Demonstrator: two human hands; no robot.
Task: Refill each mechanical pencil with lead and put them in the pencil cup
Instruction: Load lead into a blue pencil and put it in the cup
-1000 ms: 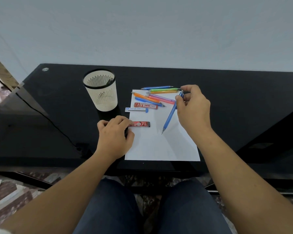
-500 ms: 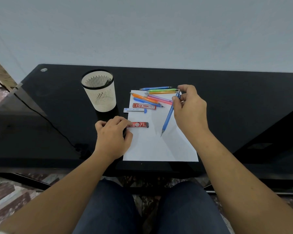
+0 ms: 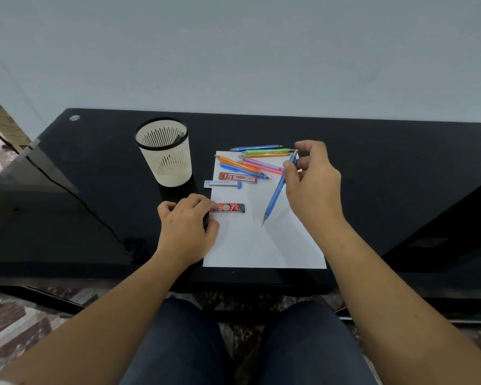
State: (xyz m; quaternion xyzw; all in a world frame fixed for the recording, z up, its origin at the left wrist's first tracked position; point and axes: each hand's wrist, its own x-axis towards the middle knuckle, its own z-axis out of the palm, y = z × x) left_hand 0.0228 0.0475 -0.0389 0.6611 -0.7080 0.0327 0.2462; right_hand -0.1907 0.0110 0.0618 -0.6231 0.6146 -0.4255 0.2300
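Observation:
My right hand (image 3: 313, 187) holds a blue mechanical pencil (image 3: 275, 193) by its upper end, tip down over the white paper sheet (image 3: 261, 245); thumb and forefinger pinch its cap end. My left hand (image 3: 186, 229) grips the left end of a red lead case (image 3: 231, 208) lying on the paper's left edge. Several coloured mechanical pencils (image 3: 256, 161) lie in a pile at the sheet's far end. A second red lead case (image 3: 238, 177) and a white and blue lead case (image 3: 222, 184) lie beside them. The cream slotted pencil cup (image 3: 164, 154) stands to the left.
Everything sits on a black glass desk (image 3: 386, 168) against a pale wall. A dark cable (image 3: 67, 190) runs across the desk's left part. My knees are below the desk's front edge.
My right hand has tilted the blue pencil slightly and brought its fingers onto the cap end. The left hand has stayed on the red lead case.

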